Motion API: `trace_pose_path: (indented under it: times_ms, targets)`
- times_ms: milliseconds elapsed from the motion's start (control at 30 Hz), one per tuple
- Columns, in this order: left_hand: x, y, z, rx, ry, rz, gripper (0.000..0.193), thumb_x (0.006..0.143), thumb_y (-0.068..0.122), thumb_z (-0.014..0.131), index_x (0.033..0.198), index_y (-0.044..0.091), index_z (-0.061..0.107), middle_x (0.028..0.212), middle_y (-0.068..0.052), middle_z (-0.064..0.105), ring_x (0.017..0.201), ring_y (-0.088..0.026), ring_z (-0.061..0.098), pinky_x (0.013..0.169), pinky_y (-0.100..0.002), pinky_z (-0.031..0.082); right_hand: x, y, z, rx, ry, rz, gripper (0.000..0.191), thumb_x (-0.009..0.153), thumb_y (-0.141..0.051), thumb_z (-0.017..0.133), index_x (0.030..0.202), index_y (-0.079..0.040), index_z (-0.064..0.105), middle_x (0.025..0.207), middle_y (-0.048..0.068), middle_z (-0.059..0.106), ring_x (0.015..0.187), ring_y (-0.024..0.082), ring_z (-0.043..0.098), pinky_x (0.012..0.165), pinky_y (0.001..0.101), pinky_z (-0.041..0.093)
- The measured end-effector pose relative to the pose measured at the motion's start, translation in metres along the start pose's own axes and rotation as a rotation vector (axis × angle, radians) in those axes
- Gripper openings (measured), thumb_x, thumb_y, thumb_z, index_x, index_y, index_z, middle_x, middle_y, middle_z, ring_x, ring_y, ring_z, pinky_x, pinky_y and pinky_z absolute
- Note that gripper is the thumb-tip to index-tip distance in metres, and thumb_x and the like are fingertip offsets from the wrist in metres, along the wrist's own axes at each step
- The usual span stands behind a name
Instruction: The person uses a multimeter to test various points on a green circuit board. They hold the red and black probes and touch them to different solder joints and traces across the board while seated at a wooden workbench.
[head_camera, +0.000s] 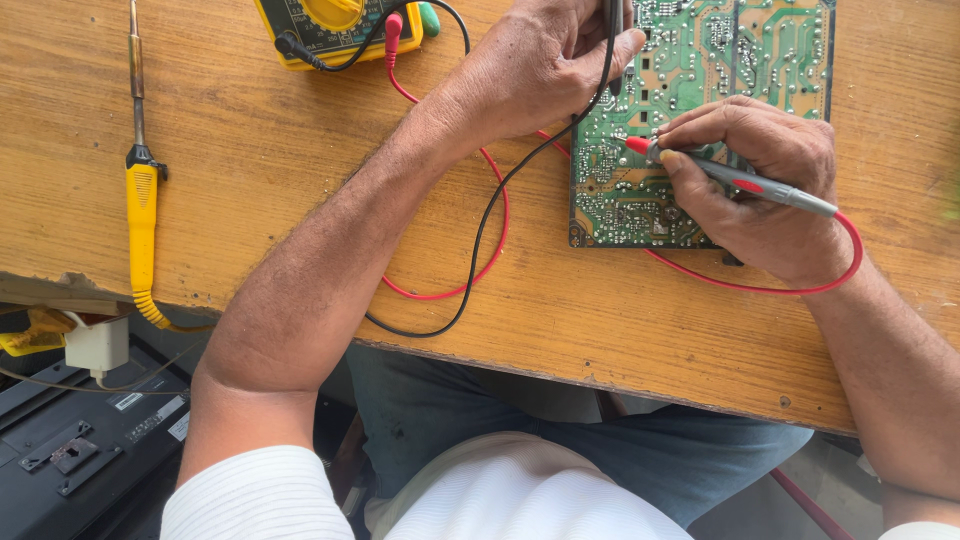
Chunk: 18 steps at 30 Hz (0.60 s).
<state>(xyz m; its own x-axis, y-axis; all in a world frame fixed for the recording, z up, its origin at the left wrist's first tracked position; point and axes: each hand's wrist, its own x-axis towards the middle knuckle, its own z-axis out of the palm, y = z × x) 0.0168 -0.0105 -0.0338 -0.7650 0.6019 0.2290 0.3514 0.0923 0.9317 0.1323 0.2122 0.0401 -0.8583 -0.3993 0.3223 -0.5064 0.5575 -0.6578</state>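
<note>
Red probe (735, 180) in right hand (765, 190), tip pointing left onto circuit board (700, 60).

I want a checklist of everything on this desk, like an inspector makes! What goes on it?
Surface: worn wooden table, front edge chipped.
Job's things: green circuit board lying flat, solder side up; grey probe with red tip touching the board; yellow multimeter at the far edge.
Clutter: yellow-handled soldering iron lying on the left, untouched.
Grips: left hand closed on the black lead at the board's top left; right hand pinches the probe like a pen.
Cables: red lead and black lead loop loosely across the table.
Surroundings: white plug adapter and black flat device below the table edge.
</note>
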Motion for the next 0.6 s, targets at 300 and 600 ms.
trace_pose_path:
  times_ms: [300,600]
  targets:
    - [0.0,0.0031,0.0013,0.028,0.021,0.063,0.016,0.112,0.019,0.066,0.111,0.004,0.061,0.09,-0.002,0.072,0.084,-0.005,0.067,0.076,-0.028,0.059,-0.001,0.0008,-0.001,-0.009,0.007,-0.014,0.009,0.095,0.0,0.074,0.103,0.001,0.07,0.105,0.015,0.075,0.094,0.023,0.074,0.081,0.0319,0.06]
    - [-0.0005,0.0029,0.0024,-0.006,0.024,0.082,0.015,0.113,0.019,0.065,0.114,0.004,0.062,0.093,-0.002,0.074,0.087,-0.006,0.069,0.078,-0.028,0.06,-0.0008,-0.0008,-0.0018,-0.023,0.001,-0.021,0.008,0.096,0.0,0.074,0.102,0.002,0.07,0.105,0.015,0.075,0.094,0.023,0.074,0.081,0.0319,0.06]
